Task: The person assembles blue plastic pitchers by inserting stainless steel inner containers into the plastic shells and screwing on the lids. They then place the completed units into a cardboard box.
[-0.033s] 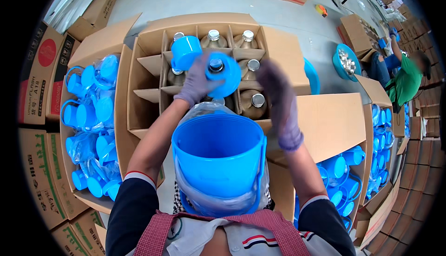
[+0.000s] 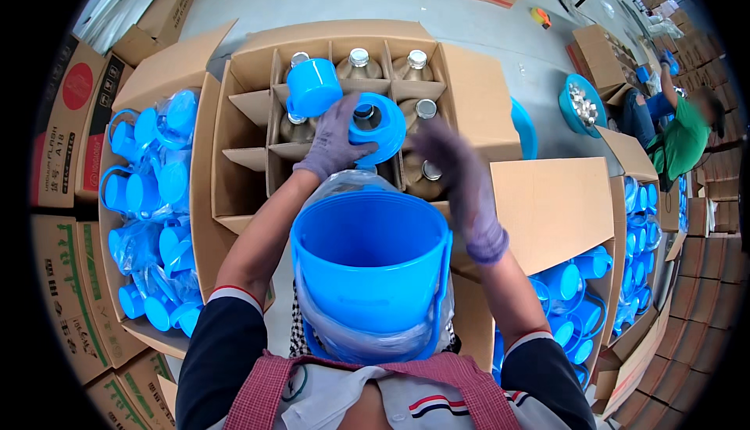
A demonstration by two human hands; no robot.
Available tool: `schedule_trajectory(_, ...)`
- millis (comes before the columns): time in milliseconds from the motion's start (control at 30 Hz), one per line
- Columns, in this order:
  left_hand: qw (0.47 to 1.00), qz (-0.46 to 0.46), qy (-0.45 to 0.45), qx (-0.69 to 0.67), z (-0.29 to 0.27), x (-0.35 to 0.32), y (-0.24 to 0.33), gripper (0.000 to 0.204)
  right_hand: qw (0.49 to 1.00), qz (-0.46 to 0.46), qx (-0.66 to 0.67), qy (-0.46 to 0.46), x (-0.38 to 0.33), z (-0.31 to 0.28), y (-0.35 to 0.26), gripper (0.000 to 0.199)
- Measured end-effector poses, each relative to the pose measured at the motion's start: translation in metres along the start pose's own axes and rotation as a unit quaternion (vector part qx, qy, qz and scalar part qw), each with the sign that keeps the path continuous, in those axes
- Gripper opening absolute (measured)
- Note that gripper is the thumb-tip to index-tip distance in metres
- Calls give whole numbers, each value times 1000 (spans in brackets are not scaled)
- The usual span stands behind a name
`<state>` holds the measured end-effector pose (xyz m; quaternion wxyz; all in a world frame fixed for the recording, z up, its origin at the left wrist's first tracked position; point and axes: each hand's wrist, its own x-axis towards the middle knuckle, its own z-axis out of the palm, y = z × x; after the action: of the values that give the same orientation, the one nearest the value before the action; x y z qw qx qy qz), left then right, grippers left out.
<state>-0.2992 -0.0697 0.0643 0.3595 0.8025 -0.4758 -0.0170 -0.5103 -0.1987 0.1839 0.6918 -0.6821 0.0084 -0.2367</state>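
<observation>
My left hand, in a grey-purple glove, grips a blue plastic ring-shaped piece with a wide hole, its thumb along the near rim. The piece is over the divided carton. A blue cup is just beyond that hand, above the bottles; whether the fingers touch it I cannot tell. To the right of the ring, my gloved right hand is smeared by motion, so its fingers do not show clearly. Bottles with silvery tops stand in the carton's compartments. In front of my body is a blue bucket in clear plastic.
Cartons of blue cups stand at the left and right. An open cardboard flap juts out beside my right arm. Farther right, a person in green works near a blue basin of silvery pieces.
My right hand has moved left, closer to the ring-shaped piece. That piece has tilted in my left hand, and its hole shows more openly.
</observation>
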Motion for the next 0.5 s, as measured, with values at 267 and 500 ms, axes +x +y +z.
schedule_trajectory(267,888,174,-52,-423,-118,-73,131,44,982,141,34,-123,-37,-1,-46,58)
schedule_trajectory(500,865,357,137,-324,-184,-137,221,37,998,0,28,-48,-100,55,-133,74)
